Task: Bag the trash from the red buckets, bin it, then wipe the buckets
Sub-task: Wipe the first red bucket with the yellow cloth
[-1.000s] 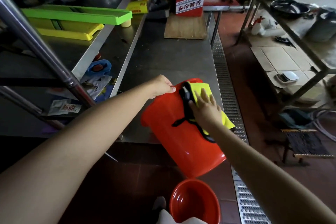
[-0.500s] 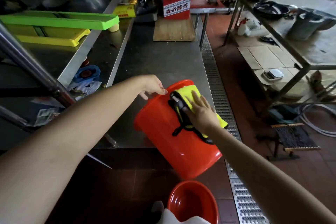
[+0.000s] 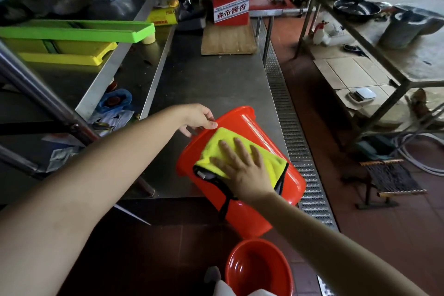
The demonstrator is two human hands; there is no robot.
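Note:
A red bucket (image 3: 249, 214) lies on its side over the near edge of the steel table (image 3: 211, 79), its bottom toward me. My left hand (image 3: 199, 119) grips the bucket's far rim. My right hand (image 3: 242, 168) presses flat on a yellow cloth with black edging (image 3: 271, 161), which lies spread on the bucket's upper side. A second red bucket (image 3: 259, 269) stands upright on the floor below, empty as far as I can see.
A wooden board (image 3: 227, 39) and a red carton (image 3: 230, 5) sit at the table's far end. Green and yellow trays (image 3: 72, 38) lie on the left shelf. A metal floor drain grate (image 3: 288, 115) runs along the table's right side; a small stool (image 3: 391, 175) stands beyond.
The cloth has opened out flatter and my right hand has slid lower on the bucket's side. The bucket has tipped a little further. My left hand stays at the rim.

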